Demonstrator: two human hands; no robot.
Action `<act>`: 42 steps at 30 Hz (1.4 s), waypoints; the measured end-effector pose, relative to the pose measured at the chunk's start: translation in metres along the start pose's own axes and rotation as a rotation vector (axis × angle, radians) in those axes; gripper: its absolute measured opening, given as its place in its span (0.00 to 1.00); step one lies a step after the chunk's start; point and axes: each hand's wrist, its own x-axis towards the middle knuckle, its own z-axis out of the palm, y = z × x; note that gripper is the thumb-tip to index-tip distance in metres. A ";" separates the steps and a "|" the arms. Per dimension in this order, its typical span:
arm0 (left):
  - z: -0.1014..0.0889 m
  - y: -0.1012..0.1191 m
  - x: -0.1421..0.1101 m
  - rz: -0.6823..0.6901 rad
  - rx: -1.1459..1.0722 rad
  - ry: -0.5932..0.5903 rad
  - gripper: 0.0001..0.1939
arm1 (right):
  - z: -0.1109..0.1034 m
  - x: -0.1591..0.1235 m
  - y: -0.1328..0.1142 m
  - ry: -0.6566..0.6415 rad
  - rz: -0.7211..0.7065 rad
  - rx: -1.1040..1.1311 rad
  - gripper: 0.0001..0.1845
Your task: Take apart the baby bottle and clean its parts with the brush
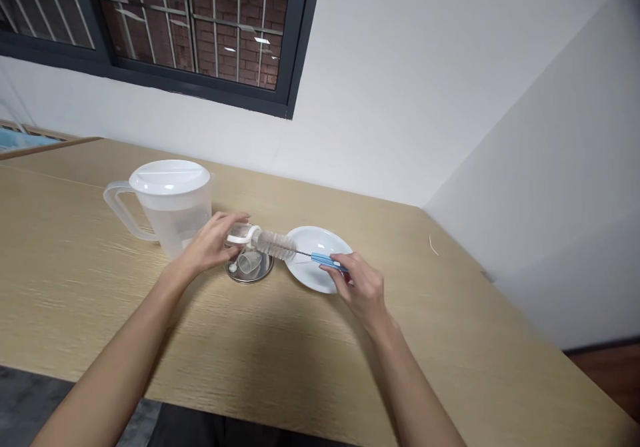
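Item: small clear bottle [239, 235], on its side above the surface [100, 287], clamped in left hand [213, 245]; mouth points right. Bottle brush [277, 244], long axis left-right, blue handle pinched in right hand [361, 287]. Best practice: keep brush and bottle axes aligned, grip steady

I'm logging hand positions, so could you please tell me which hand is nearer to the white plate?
Right. The right hand holds the brush's blue handle over the white plate's near rim; the left hand is off to its left, holding a small clear bottle.
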 end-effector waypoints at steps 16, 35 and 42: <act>0.010 0.008 0.001 0.039 0.015 -0.026 0.29 | -0.006 0.007 -0.004 -0.047 0.361 0.129 0.12; -0.005 0.003 0.000 0.027 -0.021 0.031 0.29 | -0.004 0.000 -0.002 0.096 -0.168 -0.106 0.20; -0.003 0.009 0.000 0.072 0.009 0.090 0.27 | -0.008 0.005 -0.003 0.062 0.013 -0.006 0.07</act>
